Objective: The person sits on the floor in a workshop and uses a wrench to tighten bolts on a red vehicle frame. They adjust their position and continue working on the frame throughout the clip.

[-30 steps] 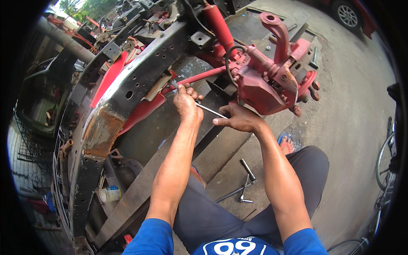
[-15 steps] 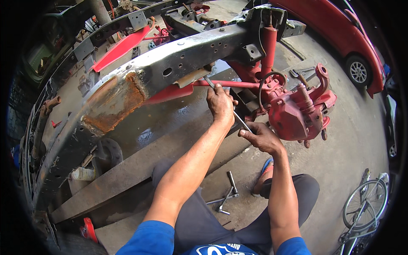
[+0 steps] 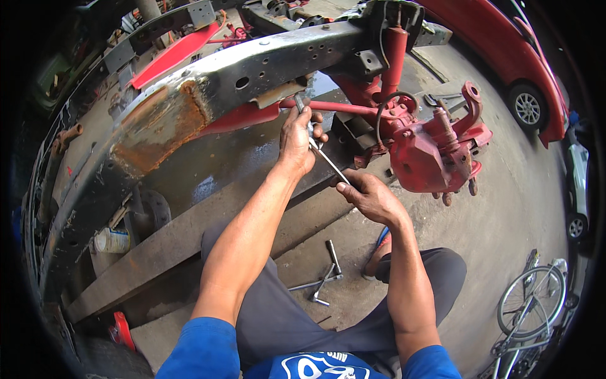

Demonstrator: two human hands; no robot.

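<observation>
My left hand (image 3: 295, 143) is wrapped round the upper part of a long silver wrench (image 3: 329, 163), just below a black chassis rail (image 3: 271, 77). The tool's upper end points at a bracket (image 3: 282, 93) on the rail's underside; I cannot tell whether it touches. Lower and to the right, my right hand (image 3: 374, 199) grips the same wrench at its other end, thumb along the shaft. Behind my left fingers runs a red rod (image 3: 341, 107), which leads to the red wheel hub assembly (image 3: 429, 158). The exact kind of wrench end is hidden.
Below the rail lies a long steel beam (image 3: 170, 252). Several silver hand tools (image 3: 323, 282) rest on the floor between my legs. A red shock absorber (image 3: 395, 60) stands at the rail's far end. A bicycle (image 3: 530, 303) and a red car (image 3: 499, 57) are at the right.
Both hands have shifted a little left in the picture with the wrench, and more of its shaft shows between them. The whole scene has also slid slightly left and up.
</observation>
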